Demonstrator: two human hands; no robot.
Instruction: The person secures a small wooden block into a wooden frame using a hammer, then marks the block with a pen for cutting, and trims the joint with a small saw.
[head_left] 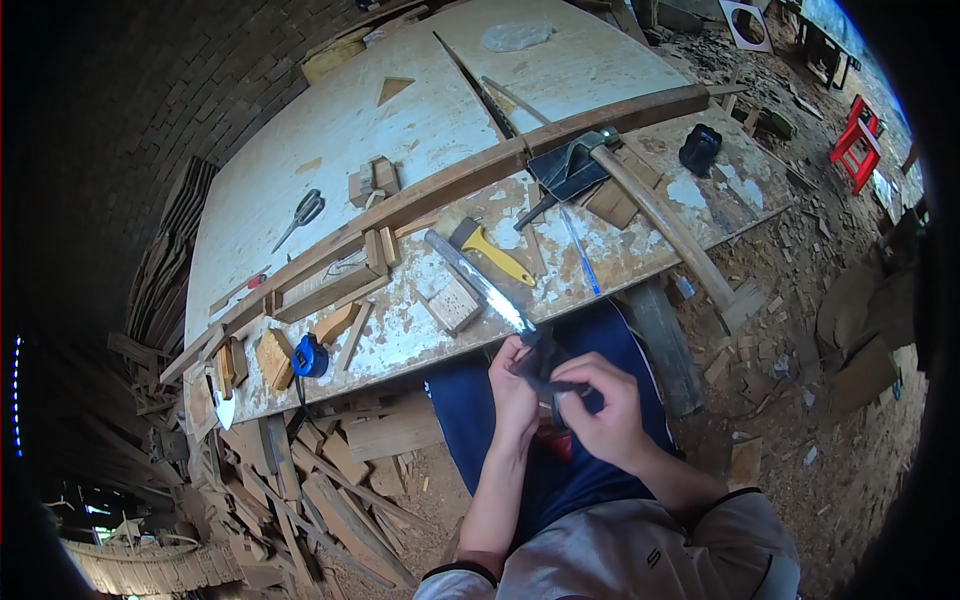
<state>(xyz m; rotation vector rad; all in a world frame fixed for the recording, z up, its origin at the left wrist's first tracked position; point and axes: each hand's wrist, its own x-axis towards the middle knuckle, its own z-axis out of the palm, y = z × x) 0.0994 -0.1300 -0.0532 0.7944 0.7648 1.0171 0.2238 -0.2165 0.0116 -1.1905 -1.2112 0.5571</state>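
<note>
A long metal saw blade lies slanted over the front edge of the paint-stained workbench, its near end at my lap. My left hand grips that near end from the left. My right hand pinches a strip of black tape or band that runs around the blade's handle end. A red object shows just under my hands, partly hidden. Both hands sit above my blue trousers.
On the bench lie a yellow-handled scraper, a wood block, a blue tape measure, scissors, a long curved timber, an adze-like tool and a black object. Wood offcuts litter the ground at left.
</note>
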